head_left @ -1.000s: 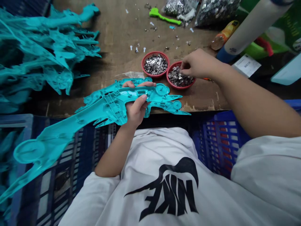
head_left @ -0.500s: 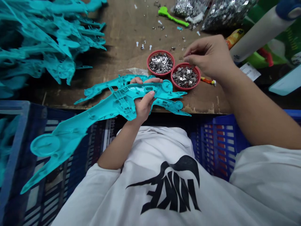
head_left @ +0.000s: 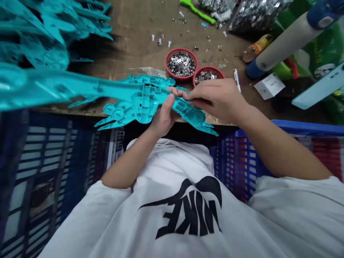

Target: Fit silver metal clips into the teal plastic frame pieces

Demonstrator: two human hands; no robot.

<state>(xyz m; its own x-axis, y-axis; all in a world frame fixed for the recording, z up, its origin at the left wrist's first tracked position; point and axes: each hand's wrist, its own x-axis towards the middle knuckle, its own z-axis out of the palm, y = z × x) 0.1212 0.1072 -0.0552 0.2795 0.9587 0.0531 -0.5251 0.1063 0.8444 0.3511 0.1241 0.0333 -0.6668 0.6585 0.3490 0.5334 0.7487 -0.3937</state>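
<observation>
Swung over from the red basket (head_left: 208,74), my right hand (head_left: 216,100) pinches the teal plastic molding (head_left: 145,102) between its fingers (head_left: 185,94), my left hand (head_left: 163,117) gripping it above the table (head_left: 139,46) edge.

Our left hand (head_left: 163,119) stands upright, fingers curled and thumb raised, close in front of our chest. Our right hand (head_left: 216,100) sits palm down, its fingers (head_left: 188,96) stretched toward the left thumb, just beside it. Our left forearm (head_left: 129,161) and right forearm (head_left: 276,150) both slant inward, with the two hands close together.
</observation>
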